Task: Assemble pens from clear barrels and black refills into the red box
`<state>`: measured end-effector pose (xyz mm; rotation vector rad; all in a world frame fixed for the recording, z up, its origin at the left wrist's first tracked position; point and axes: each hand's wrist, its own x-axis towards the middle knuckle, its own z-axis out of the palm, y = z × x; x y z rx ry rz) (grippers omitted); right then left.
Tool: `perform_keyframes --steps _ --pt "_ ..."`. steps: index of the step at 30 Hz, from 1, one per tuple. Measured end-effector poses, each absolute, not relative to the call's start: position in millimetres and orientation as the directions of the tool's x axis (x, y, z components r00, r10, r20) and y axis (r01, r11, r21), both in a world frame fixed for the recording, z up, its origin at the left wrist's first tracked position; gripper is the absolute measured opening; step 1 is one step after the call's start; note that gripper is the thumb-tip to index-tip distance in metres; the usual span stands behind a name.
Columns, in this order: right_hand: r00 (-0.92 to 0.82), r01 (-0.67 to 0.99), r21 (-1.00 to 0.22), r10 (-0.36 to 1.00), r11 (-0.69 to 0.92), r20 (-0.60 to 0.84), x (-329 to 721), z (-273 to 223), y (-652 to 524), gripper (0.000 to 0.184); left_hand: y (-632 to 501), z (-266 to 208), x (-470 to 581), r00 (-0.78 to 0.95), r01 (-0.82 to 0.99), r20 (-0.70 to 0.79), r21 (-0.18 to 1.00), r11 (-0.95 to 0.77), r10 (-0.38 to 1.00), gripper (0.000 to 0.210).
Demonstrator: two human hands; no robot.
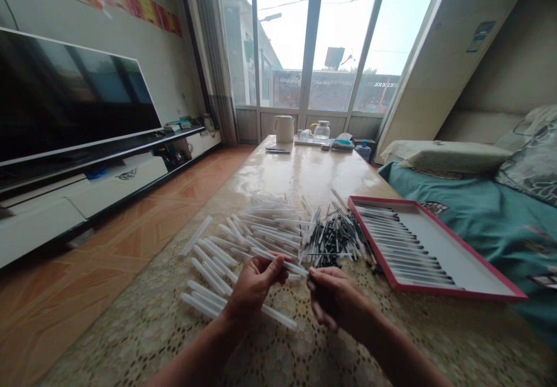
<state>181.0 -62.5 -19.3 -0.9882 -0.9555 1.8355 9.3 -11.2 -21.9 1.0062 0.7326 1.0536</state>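
Note:
My left hand (257, 278) pinches a translucent white pen barrel (296, 268) between thumb and fingers, tilted down to the right. At the barrel's right end, the thumb and fingertips of my right hand (338, 297) are closed; any small part inside them is hidden. A loose pile of similar white barrels (213, 265) lies left of and beyond my left hand. Past my right hand is a heap of thin refills with black ends (333, 239). To the right, a red-rimmed tray (472, 250) holds a row of pens with black ends (409, 253).
The long table (165, 335) has a patterned cover. At its far end stand a beige jug (284, 129), a glass pitcher (322, 130) and a tissue pack (342, 144). A sofa with a teal cover (491, 201) borders the right side; a TV cabinet (100, 187) stands left.

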Motion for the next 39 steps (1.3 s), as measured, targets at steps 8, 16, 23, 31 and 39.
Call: perform_keyframes --steps 8,16,23,31,39 --pt "-0.100 0.147 -0.988 0.993 -0.047 -0.062 170.3 -27.1 -65.7 0.045 -16.7 -16.1 8.2 0.371 -0.202 0.031 0.978 0.047 0.928 0.025" --pt "-0.147 0.509 -0.822 0.966 0.257 0.211 176.9 -24.5 -67.0 0.034 -17.1 -12.0 9.0 0.405 -0.106 0.059 0.994 -0.017 0.912 0.027" --pt "0.037 0.658 -0.721 0.948 0.215 0.316 184.0 -27.2 -64.0 0.031 7.4 -3.4 -20.5 0.066 0.291 0.330 0.896 -0.335 0.942 0.023" --pt "0.077 0.698 -0.691 0.941 0.185 0.330 188.9 -31.4 -60.0 0.030 15.2 -18.4 -20.1 0.372 0.631 0.472 0.503 -0.590 0.799 0.033" --pt "0.061 0.724 -0.658 0.932 0.205 0.358 192.3 -36.3 -55.8 0.030 21.7 -29.6 -12.9 0.475 0.738 0.406 0.300 -0.605 0.781 0.039"
